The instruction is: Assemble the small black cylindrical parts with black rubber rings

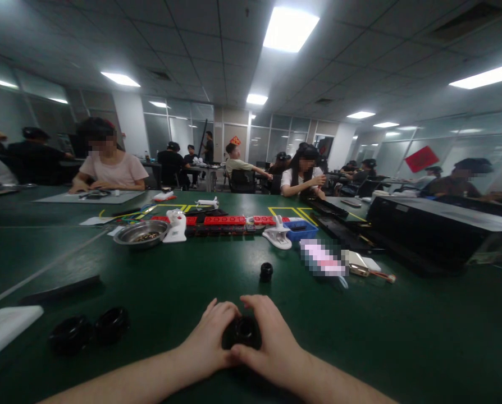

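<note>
Close in front of me, my left hand (212, 336) and my right hand (276, 339) curl around a black round part (245, 330) with a hole in its middle. The fingers and thumbs close on it from both sides, and its lower part is hidden behind them. A smaller black ring-shaped part (266, 272) stands on the green table (200, 269) a little beyond my hands. To the left, two larger black rings (71, 335) lie side by side, blurred in outline.
Farther back are a metal bowl (141, 234) of small pieces, a long row of red blocks (224, 220), two white stands (176, 227) and a blue tray (302, 229). A large black case (428, 230) stands right. Two people sit across the table.
</note>
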### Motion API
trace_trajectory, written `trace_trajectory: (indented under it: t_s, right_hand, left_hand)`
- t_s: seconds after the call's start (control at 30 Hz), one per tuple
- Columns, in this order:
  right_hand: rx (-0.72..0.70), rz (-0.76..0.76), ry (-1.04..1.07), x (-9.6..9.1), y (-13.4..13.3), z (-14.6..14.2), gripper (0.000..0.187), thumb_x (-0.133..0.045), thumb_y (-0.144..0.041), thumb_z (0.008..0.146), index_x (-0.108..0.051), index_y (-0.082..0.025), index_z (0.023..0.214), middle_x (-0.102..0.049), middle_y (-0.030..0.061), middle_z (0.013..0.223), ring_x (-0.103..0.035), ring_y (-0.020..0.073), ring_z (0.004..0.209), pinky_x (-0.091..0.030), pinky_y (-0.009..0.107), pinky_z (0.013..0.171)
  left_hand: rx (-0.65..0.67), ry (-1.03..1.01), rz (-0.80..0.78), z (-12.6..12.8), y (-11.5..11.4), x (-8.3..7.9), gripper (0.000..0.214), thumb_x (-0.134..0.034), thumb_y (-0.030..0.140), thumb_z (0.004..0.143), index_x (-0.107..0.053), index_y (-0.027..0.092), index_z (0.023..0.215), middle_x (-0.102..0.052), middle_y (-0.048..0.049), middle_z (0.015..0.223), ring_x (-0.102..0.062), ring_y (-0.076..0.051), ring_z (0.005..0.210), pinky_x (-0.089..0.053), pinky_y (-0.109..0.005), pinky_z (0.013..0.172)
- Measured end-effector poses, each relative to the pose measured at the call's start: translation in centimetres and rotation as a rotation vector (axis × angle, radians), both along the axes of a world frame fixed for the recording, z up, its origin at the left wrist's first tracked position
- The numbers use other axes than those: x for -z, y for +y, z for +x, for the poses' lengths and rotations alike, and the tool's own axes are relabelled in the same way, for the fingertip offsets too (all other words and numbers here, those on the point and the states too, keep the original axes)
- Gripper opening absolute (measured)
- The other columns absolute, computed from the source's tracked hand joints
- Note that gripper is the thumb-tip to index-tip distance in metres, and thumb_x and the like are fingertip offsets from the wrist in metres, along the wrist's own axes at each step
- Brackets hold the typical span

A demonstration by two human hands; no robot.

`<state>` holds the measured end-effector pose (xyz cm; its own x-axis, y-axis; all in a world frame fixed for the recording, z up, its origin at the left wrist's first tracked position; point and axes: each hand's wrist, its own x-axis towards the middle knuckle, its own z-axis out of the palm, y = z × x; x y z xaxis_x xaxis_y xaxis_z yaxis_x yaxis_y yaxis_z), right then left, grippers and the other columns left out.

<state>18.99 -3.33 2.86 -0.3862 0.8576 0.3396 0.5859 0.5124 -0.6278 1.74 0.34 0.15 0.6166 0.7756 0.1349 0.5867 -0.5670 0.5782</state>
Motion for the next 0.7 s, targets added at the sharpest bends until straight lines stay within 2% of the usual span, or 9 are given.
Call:
trace_trajectory:
  t_s: [0.07, 0.13, 0.2, 0.27, 0.33, 0.43, 0.53, 0.63, 0.7]
  right_hand:
    - [0.07, -0.029, -0.021, 0.24, 0.18, -0.05, 0.065, -0.072, -0.027, 0.059, -0.044, -0.018, 0.117, -0.052, 0.0084, 0.107, -0.047, 0.0258, 0.1, -0.038, 0.042, 0.089]
    - [0.058, -0.045, -0.019, 0.26, 0.2, -0.04, 0.059, -0.068, -0.023, 0.061, -0.045, -0.018, 0.115, -0.053, 0.0077, 0.104, -0.049, 0.0247, 0.097, -0.04, 0.041, 0.087]
    - [-0.033, -0.045, 0.011, 0.1, 0.07, 0.03, 0.054, -0.06, -0.014, 0.064, -0.044, -0.018, 0.115, -0.053, 0.0077, 0.106, -0.05, 0.0228, 0.098, -0.04, 0.038, 0.089]
    - [-0.144, -0.031, 0.051, -0.07, -0.11, 0.13, 0.058, -0.052, -0.007, 0.062, -0.042, -0.017, 0.118, -0.052, 0.0079, 0.113, -0.049, 0.0212, 0.103, -0.038, 0.036, 0.092]
    - [-0.189, -0.007, 0.068, -0.09, -0.2, 0.2, 0.062, -0.052, -0.006, 0.06, -0.04, -0.017, 0.12, -0.05, 0.0081, 0.117, -0.047, 0.021, 0.106, -0.036, 0.036, 0.095]
    - [-0.116, 0.006, 0.049, 0.23, -0.07, 0.14, 0.065, -0.063, -0.016, 0.063, -0.039, -0.016, 0.122, -0.049, 0.0094, 0.118, -0.046, 0.0231, 0.107, -0.036, 0.038, 0.094]
    - [-0.013, -0.021, 0.023, 0.68, 0.14, 0.0, 0.072, -0.073, -0.029, 0.059, -0.04, -0.017, 0.121, -0.05, 0.0089, 0.113, -0.046, 0.0248, 0.103, -0.038, 0.039, 0.091]
    - [0.011, -0.043, 0.04, 0.8, 0.13, -0.03, 0.065, -0.071, -0.023, 0.06, -0.042, -0.018, 0.118, -0.051, 0.0073, 0.107, -0.048, 0.0232, 0.099, -0.039, 0.038, 0.089]
    - [-0.055, -0.025, 0.073, 0.62, -0.03, 0.04, 0.058, -0.061, -0.012, 0.063, -0.042, -0.017, 0.117, -0.051, 0.0069, 0.108, -0.049, 0.021, 0.1, -0.039, 0.035, 0.09]
  left_hand:
    - [-0.004, -0.002, -0.002, 0.02, -0.01, -0.02, 0.042, -0.069, 0.046, 0.06, -0.051, 0.022, 0.09, -0.056, -0.003, 0.098, -0.053, -0.025, 0.098, -0.016, -0.055, 0.104]
    - [-0.008, 0.003, -0.008, 0.02, -0.03, -0.05, 0.04, -0.069, 0.041, 0.06, -0.052, 0.022, 0.09, -0.056, -0.003, 0.099, -0.053, -0.025, 0.099, -0.016, -0.054, 0.104]
    - [-0.007, 0.006, -0.008, -0.03, 0.02, 0.0, 0.042, -0.069, 0.035, 0.06, -0.052, 0.022, 0.096, -0.056, -0.0041, 0.103, -0.051, -0.027, 0.103, -0.013, -0.055, 0.105]
    - [0.004, 0.009, -0.001, -0.11, 0.11, 0.15, 0.048, -0.068, 0.033, 0.061, -0.051, 0.023, 0.104, -0.055, -0.0057, 0.108, -0.048, -0.028, 0.108, -0.011, -0.056, 0.105]
    - [0.011, 0.013, 0.005, -0.16, 0.2, 0.29, 0.05, -0.068, 0.036, 0.061, -0.05, 0.023, 0.106, -0.055, -0.0067, 0.109, -0.048, -0.029, 0.109, -0.011, -0.056, 0.105]
    - [0.005, 0.014, 0.006, -0.12, 0.17, 0.27, 0.049, -0.069, 0.042, 0.06, -0.051, 0.021, 0.1, -0.056, -0.0062, 0.105, -0.05, -0.028, 0.105, -0.012, -0.056, 0.105]
    - [0.0, 0.007, 0.0, 0.0, -0.02, -0.02, 0.045, -0.07, 0.043, 0.06, -0.051, 0.019, 0.092, -0.056, -0.0054, 0.099, -0.053, -0.026, 0.099, -0.013, -0.055, 0.105]
    - [-0.006, 0.01, -0.008, 0.07, -0.18, -0.26, 0.042, -0.07, 0.037, 0.06, -0.05, 0.019, 0.092, -0.056, -0.0052, 0.099, -0.052, -0.026, 0.1, -0.013, -0.055, 0.105]
    - [-0.013, 0.018, -0.008, 0.07, -0.19, -0.27, 0.044, -0.069, 0.031, 0.059, -0.05, 0.02, 0.098, -0.056, -0.0057, 0.104, -0.05, -0.026, 0.104, -0.012, -0.055, 0.105]
